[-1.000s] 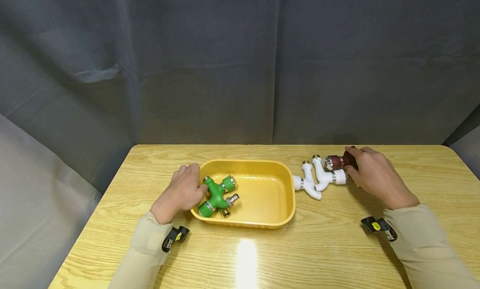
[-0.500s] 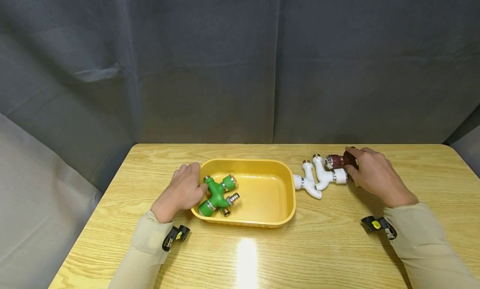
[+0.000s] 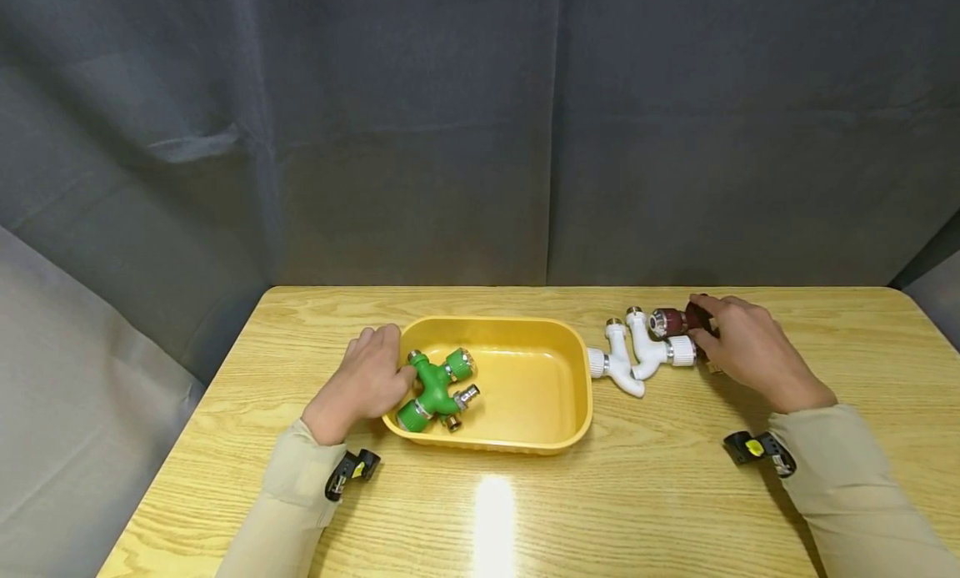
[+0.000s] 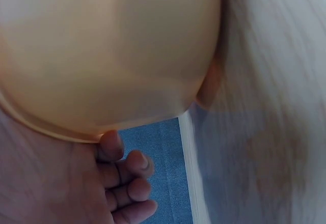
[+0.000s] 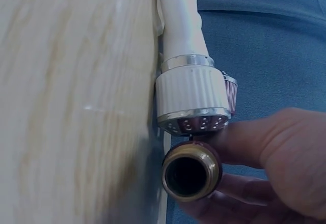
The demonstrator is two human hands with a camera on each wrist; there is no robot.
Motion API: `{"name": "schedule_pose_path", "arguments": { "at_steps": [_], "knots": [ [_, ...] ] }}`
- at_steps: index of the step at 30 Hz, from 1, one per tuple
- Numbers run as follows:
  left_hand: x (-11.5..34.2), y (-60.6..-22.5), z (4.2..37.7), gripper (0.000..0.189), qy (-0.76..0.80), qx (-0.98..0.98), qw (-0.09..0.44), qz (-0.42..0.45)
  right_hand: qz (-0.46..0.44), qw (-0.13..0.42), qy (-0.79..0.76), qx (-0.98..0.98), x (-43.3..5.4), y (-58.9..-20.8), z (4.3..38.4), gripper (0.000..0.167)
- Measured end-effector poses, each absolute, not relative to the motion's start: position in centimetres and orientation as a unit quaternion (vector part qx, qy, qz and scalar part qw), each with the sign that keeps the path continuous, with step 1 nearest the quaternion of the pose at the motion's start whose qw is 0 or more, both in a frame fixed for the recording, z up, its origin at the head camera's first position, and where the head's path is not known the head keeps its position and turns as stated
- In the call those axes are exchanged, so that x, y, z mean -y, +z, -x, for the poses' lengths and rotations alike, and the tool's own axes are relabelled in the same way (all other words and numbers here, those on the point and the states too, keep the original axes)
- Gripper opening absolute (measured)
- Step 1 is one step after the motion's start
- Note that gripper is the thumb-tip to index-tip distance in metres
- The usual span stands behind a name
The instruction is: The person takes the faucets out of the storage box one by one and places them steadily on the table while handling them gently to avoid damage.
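Note:
My left hand grips the left rim of a yellow plastic basin. In the left wrist view, its curled fingers show below the basin's rim. A green double-knob tap lies inside the basin, at its left end. On the right, my right hand holds a maroon tap between thumb and fingers, partly hiding it. The right wrist view shows the tap's round brass threaded end facing the camera, just under the ribbed knob of a white tap.
Two white taps lie side by side between the basin and my right hand; the left one's knob meets the basin's right wall. The wooden table ends at a grey cloth behind and at the left.
Almost nothing differs. Both hands keep their places, and the maroon tap in my right hand has shifted at most very slightly.

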State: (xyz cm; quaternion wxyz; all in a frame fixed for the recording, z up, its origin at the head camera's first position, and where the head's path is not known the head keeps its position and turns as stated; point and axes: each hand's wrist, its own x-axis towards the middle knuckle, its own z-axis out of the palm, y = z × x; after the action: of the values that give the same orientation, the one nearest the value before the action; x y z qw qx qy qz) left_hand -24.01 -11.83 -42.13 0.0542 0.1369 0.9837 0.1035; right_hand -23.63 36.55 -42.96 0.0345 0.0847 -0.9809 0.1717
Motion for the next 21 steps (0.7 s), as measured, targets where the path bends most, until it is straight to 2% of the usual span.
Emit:
{"name": "schedule_pose_path", "arguments": {
  "at_steps": [21],
  "knots": [
    [11.8, -42.16, 23.94, 0.025, 0.11, -0.983, 0.053, -0.135, -0.101, 0.02, 0.153, 0.983, -36.81, -43.65, 23.95, 0.05]
  ]
}}
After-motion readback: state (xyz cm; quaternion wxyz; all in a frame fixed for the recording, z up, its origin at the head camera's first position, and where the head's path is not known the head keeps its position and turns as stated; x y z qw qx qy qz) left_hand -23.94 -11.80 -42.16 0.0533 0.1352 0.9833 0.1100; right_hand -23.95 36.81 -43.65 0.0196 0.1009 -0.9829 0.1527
